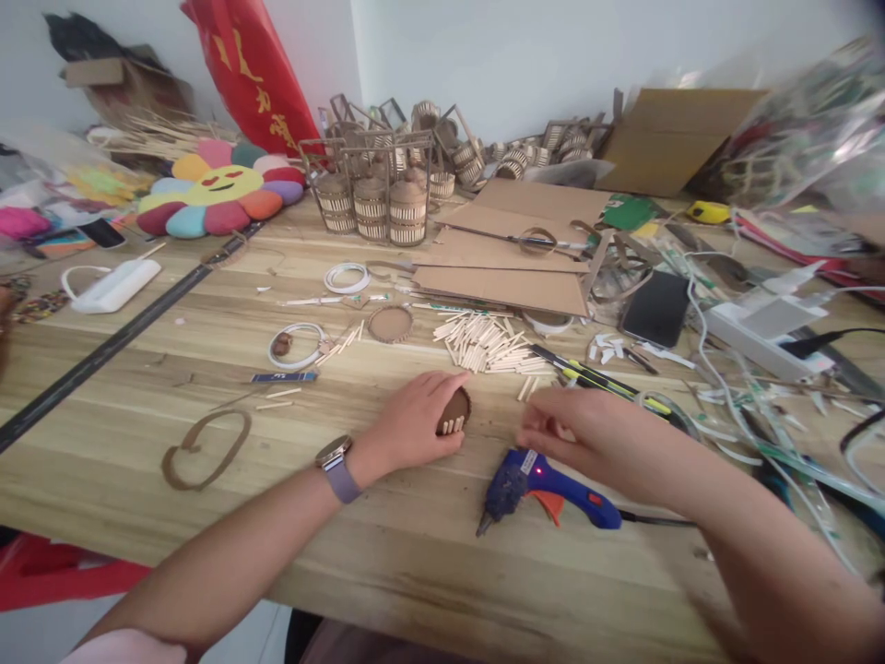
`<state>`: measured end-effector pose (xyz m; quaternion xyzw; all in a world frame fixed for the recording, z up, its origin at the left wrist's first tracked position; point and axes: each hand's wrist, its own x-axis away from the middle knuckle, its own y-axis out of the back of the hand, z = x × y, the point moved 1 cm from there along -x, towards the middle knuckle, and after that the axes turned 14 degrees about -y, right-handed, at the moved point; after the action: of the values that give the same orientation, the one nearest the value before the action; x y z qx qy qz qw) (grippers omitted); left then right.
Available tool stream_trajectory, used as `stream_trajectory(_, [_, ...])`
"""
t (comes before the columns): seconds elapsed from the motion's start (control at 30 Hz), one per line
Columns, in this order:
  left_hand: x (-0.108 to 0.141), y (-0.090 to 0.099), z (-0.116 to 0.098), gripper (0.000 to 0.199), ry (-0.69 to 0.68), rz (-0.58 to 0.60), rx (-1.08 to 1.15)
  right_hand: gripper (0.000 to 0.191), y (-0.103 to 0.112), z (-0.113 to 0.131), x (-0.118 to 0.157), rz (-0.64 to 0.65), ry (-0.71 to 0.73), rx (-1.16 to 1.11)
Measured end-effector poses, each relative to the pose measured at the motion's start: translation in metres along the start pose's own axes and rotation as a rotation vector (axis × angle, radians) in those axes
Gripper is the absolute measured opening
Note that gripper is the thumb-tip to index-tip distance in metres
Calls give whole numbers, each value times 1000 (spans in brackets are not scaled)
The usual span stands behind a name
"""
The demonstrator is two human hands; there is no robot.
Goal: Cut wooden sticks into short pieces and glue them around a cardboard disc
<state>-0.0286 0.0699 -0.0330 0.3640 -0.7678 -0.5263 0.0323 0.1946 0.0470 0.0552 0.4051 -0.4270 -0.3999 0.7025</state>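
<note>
My left hand, with a watch on its wrist, is closed round a small round brown disc. Several short pale sticks stand along the disc's near edge. To the right, my right hand is over the table just above a blue glue gun; its fingers are curled and blurred, and whatever they hold is too small to tell. The glue gun lies on its side with its nozzle towards the near left and a red light on. A pile of pale sticks lies beyond both hands.
Brown disc, white coils and a brown strip loop lie around on the table. Small lidded baskets and cardboard sheets stand behind. A phone, power strip and tangled cables are on the right.
</note>
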Motion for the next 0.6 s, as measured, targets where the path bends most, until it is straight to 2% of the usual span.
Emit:
stream_trajectory(0.07, [0, 0, 1, 68, -7, -1, -3, 16, -2, -14, 10, 143, -109, 79])
stream_trajectory(0.13, [1, -1, 1, 68, -15, -7, -4, 8, -10, -25, 16, 226, -185, 111])
stream_trajectory(0.17, [1, -1, 1, 68, -18, -11, -4, 7, -14, -28, 18, 251, -193, 92])
stream_trajectory(0.23, [1, -2, 2, 67, -25, -24, -7, 18, -21, -30, 20, 280, -157, 8])
stream_trajectory(0.3, [1, -3, 2, 67, -30, -36, -11, 21, -26, -29, 19, 288, -112, -56])
stream_trajectory(0.47, [0, -3, 3, 67, -29, -31, -20, 5, -23, -34, 21, 269, -53, -111])
stream_trajectory(0.53, [0, -3, 3, 68, -31, -22, -16, 2, -20, -40, 22, 231, -50, -190])
stream_trajectory(0.6, [0, -3, 2, 68, -31, -10, -13, 8, -17, -47, 23, 171, -72, -316])
